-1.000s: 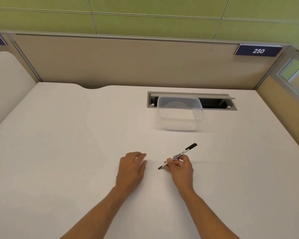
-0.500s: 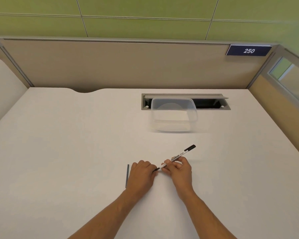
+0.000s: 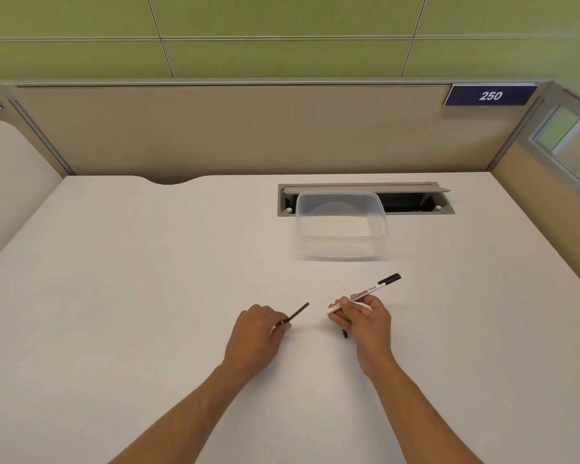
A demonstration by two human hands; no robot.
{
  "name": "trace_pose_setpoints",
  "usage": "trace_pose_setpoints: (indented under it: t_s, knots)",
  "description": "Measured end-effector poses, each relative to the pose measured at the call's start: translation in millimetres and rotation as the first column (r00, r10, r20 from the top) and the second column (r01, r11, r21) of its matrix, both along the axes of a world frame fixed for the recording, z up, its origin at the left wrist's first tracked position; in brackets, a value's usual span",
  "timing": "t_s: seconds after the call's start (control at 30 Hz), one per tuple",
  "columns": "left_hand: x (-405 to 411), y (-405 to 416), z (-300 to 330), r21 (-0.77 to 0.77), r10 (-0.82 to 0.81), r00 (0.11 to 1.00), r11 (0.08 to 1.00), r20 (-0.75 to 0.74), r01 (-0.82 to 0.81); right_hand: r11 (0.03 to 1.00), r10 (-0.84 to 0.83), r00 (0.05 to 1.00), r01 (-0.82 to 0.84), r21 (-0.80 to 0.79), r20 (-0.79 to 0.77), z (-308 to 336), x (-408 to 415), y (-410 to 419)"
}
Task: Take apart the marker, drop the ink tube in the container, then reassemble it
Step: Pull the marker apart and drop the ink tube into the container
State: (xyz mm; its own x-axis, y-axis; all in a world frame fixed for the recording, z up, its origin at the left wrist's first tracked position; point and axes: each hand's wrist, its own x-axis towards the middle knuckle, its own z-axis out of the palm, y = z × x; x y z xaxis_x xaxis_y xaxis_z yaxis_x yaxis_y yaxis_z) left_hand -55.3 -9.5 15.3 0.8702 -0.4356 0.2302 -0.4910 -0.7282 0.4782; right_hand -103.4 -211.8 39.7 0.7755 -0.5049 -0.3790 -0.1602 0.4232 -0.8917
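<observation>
My right hand [image 3: 365, 318] pinches a white marker barrel [image 3: 365, 291] with a black far end, tilted up to the right. A short dark piece [image 3: 345, 333] sticks out below that hand's fingers. My left hand [image 3: 257, 333] grips the lower end of a thin dark ink tube [image 3: 297, 313], whose free end points toward the barrel's open end with a small gap between them. A clear, open plastic container [image 3: 342, 244] stands on the white desk beyond the marker.
An open cable slot [image 3: 416, 202] with a grey flap is cut into the desk [image 3: 148, 262] right behind the container. Beige partition walls [image 3: 215, 128] close the desk at the back and right. A rounded white panel [image 3: 7, 182] stands at the left.
My hands have drawn apart. The dark tube now sits in my left hand, clear of the barrel. The thin stick that lay left of my left hand is no longer seen there.
</observation>
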Motion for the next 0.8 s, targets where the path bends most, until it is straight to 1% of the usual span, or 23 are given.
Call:
trace_pose_setpoints:
  t_s: [0.1, 0.23, 0.4, 0.47, 0.53, 0.6, 0.67, 0.8]
  knots:
    - [9.9, -8.6, 13.3, -0.109, 0.079, 0.992, 0.990, -0.095, -0.089, 0.999, 0.011, 1.000, -0.012, 0.033, 0.005, 3.9, 1.0, 1.6]
    - [28.6, -26.7, 36.6, -0.218, 0.134, 0.968, 0.959, -0.214, -0.181, 0.998, 0.026, 1.000, -0.027, 0.053, 0.008, 9.4, 4.2, 4.0]
    - [67.9, -57.8, 62.6, -0.341, 0.209, 0.901, 0.874, -0.381, -0.346, 0.996, 0.062, 0.998, -0.063, 0.060, 0.025, 12.8, 8.6, 1.6]
    - [85.9, -73.5, 71.1, -0.360, 0.210, 0.890, 0.858, -0.404, -0.366, 0.996, 0.065, 0.997, -0.067, 0.058, 0.029, 12.5, 10.8, -1.4]
    - [103.0, -91.9, 80.1, -0.351, 0.201, 0.904, 0.872, -0.377, -0.340, 0.996, 0.068, 0.997, -0.070, 0.053, 0.029, 11.8, 13.3, -4.8]
    - [120.1, -110.3, 86.7, -0.314, 0.195, 0.923, 0.900, -0.333, -0.304, 0.996, 0.075, 0.997, -0.076, 0.054, 0.026, 10.9, 15.9, -7.3]
    - [138.3, -127.5, 89.0, -0.267, 0.198, 0.926, 0.919, -0.322, -0.289, 0.995, 0.080, 0.997, -0.081, 0.051, 0.022, 9.5, 18.6, -9.5]
    - [174.1, -157.4, 81.5, -0.088, 0.247, 0.919, 0.954, -0.308, -0.286, 0.995, 0.076, 0.997, -0.077, 0.056, 0.014, 6.3, 24.6, -14.6]
